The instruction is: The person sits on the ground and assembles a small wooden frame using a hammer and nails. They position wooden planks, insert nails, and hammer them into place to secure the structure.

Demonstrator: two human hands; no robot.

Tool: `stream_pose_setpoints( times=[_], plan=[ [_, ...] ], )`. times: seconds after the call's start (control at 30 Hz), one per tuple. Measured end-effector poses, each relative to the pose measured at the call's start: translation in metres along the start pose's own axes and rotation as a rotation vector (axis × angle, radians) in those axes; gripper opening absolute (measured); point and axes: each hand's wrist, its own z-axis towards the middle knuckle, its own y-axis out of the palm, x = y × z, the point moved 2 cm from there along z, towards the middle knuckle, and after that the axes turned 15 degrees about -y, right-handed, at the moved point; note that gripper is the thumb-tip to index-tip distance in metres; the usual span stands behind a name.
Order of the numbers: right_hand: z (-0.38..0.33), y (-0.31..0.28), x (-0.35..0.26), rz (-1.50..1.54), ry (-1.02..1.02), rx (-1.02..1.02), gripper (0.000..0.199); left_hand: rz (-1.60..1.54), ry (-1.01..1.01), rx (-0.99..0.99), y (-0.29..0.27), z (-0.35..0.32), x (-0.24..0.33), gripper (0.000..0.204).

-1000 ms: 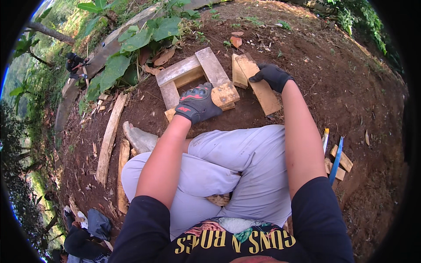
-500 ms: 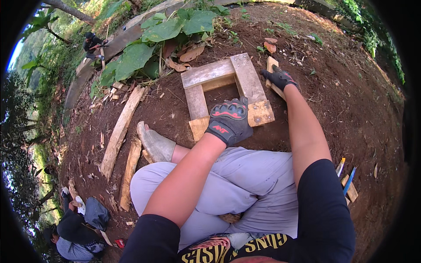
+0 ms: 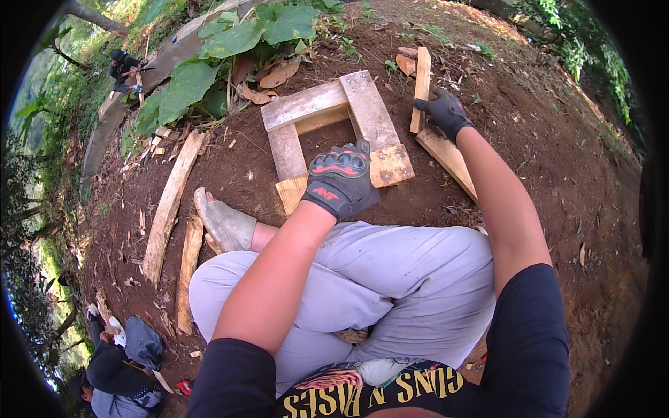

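Left hand [image 3: 343,177] on squarish wooden frame [image 3: 371,111]; right hand [image 3: 446,113] at narrow plank [image 3: 422,76].

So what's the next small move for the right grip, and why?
I'd probably close the right grip on the narrow wood piece: its fingers cross that piece in view, though whether they hold it is unclear. Meanwhile the left grip lies over the near board of the wooden frame.
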Motion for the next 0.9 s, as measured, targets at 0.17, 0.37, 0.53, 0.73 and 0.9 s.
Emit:
stream_pose_setpoints(
  times=[0.17,0.37,0.53,0.73,0.9],
  plan=[
    [-0.076,-0.009,0.031,-0.138,-0.237,-0.114,0.042,-0.006,-0.035,-0.085,-0.005,-0.004,0.008,0.065],
    [-0.047,0.002,-0.076,-0.640,-0.427,-0.217,0.056,0.001,-0.071,-0.022,-0.004,-0.005,-0.007,0.059],
    [0.076,0.074,0.101,-0.376,-0.403,-0.012,0.060,0.001,0.071,0.038,0.000,0.004,0.014,0.053],
    [0.091,0.085,0.036,-0.311,-0.244,-0.110,0.053,-0.054,-0.046,0.075,0.007,-0.006,-0.003,0.054],
    [0.138,0.086,0.039,-0.453,-0.261,0.033,0.043,-0.071,-0.048,0.067,0.006,-0.002,-0.002,0.056]
  ],
)
